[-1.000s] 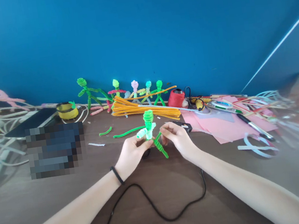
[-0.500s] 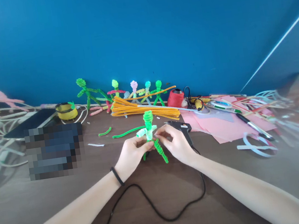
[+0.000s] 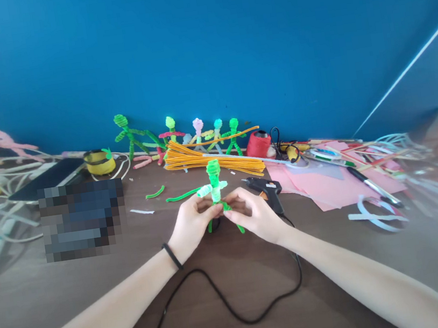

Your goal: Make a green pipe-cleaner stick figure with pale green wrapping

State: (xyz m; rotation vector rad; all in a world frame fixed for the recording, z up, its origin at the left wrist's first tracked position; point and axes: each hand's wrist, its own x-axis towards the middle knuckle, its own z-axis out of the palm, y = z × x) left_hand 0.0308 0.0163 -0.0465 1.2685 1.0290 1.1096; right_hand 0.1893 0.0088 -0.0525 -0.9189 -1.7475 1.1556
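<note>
A pipe-cleaner figure (image 3: pixel 214 178) with a green head, pale mint torso and arms, and green legs stands upright between my hands. My left hand (image 3: pixel 196 216) pinches it at the hip, thumb in front. The thumb and fingers of my right hand (image 3: pixel 252 213) close on its leg at the right side. Parts of both legs are hidden by my fingers. Just behind my left hand a green pipe cleaner (image 3: pixel 181 197) lies on the table, with a short green piece (image 3: pixel 155 192) farther left. A black glue gun (image 3: pixel 266 190) rests beyond my right hand.
A bundle of orange pipe cleaners (image 3: pixel 189 160) lies before several finished figures (image 3: pixel 128 133) along the blue wall. Pink paper (image 3: pixel 307 187), a pen (image 3: pixel 372 186) and strips spread at right. A black cord (image 3: pixel 241 318) curves across the front; a phone (image 3: pixel 48 179) lies left.
My right hand has moved slightly left and now grips the figure's right-side leg. The figure has shifted a little left and that leg is more covered.
</note>
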